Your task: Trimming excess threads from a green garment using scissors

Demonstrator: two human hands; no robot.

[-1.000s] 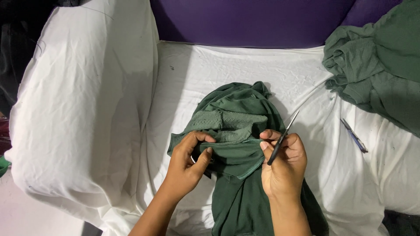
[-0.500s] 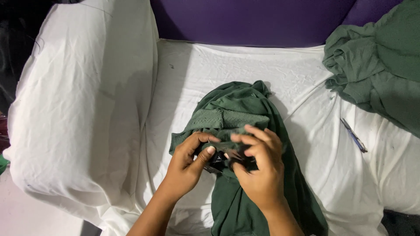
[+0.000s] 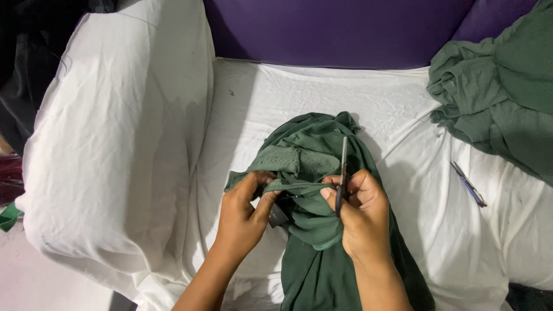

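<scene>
**A:** Centre of the white sheet [image 3: 115, 173], near the front edge: dark green garment [image 3: 322, 247], bunched, its lower part trailing toward the person. Both hands are on its folded band.

**B:** Left hand?

**A:** Left hand [image 3: 245, 216] has its fingers closed on the edge of the band, pinching it taut. A small dark tag [image 3: 277, 215] hangs just below the thumb.

**B:** Right?

**A:** Right hand [image 3: 362, 216] has its fingers wrapped round a slim metal snipping tool [image 3: 342, 173], probably thread snips. The tip points up and away from the person, and the shaft crosses the band right beside the pinch.

**B:** Cutting yet?

**A:** Can't tell. The blades are too thin to read, and I see no loose thread or offcut on the sheet.

**B:** Progress?

**A:** My guess is it's mid-trim on this piece. The garment is held and the tool is at the fabric, but nothing shows as finished. A heap of the same green cloth [image 3: 495, 98] sits well apart at far right; whether it's done or waiting, I can't say.

**B:** Anything else?

**A:** A blue pen-like item [image 3: 468, 184] lies on the sheet between the garment and the heap. A purple backrest [image 3: 322, 29] runs along the top.
</scene>
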